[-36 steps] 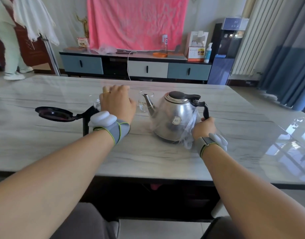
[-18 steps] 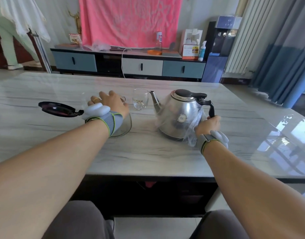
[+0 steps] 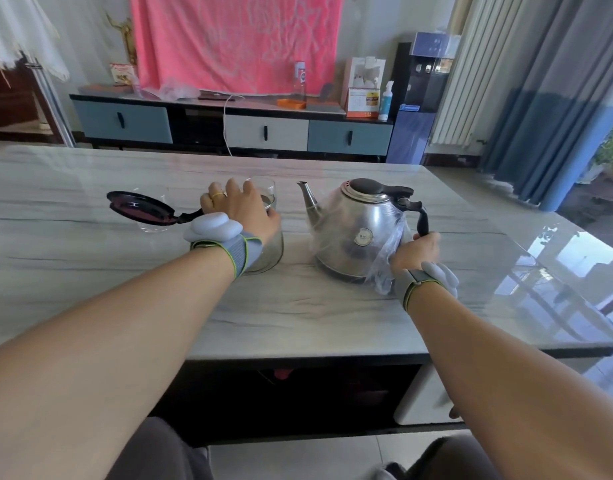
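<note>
No legible txt, kettle badge [image 3: 363, 236] too blurry, calendar [image 3: 364, 102] print too small

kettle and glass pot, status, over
Left hand grips glass pot from above, lid open. Right hand holds kettle by handle, upright, plastic-wrapped. Small glass just behind pot, near spout.
</note>
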Motion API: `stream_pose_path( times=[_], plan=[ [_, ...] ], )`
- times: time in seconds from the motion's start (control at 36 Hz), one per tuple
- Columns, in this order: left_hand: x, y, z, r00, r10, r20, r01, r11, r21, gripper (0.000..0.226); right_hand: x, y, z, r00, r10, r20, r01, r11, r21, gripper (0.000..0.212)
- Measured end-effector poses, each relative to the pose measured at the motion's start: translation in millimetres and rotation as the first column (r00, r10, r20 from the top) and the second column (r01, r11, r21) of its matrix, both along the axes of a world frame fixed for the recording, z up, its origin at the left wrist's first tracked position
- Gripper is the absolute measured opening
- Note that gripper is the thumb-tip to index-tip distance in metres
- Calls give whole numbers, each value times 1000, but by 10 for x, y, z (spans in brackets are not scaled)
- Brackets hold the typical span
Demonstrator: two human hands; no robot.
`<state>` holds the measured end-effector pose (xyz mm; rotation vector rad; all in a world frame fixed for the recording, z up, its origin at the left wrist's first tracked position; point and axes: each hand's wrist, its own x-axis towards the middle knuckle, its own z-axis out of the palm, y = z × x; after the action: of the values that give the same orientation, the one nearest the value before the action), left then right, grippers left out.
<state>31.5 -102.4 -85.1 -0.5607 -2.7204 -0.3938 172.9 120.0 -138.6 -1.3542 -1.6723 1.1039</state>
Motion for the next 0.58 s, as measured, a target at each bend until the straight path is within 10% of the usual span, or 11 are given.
stream_pose_path(
  times=[0.31, 0.42, 0.58],
  plan=[
    [452, 182, -272, 831, -356, -428, 449, 883, 137, 46, -35, 49, -45, 999, -22, -32, 22, 1000, -1, 27],
    [598, 258, -403, 831, -472, -294, 544, 801, 250, 43, -38, 63, -28, 1000, -14, -18, 14, 1000, 13, 28],
    [617, 448, -456, 918, -340, 206, 176, 811, 558, 37, -55, 100, -49, 1000, -16, -6, 16, 1000, 21, 26]
  ],
)
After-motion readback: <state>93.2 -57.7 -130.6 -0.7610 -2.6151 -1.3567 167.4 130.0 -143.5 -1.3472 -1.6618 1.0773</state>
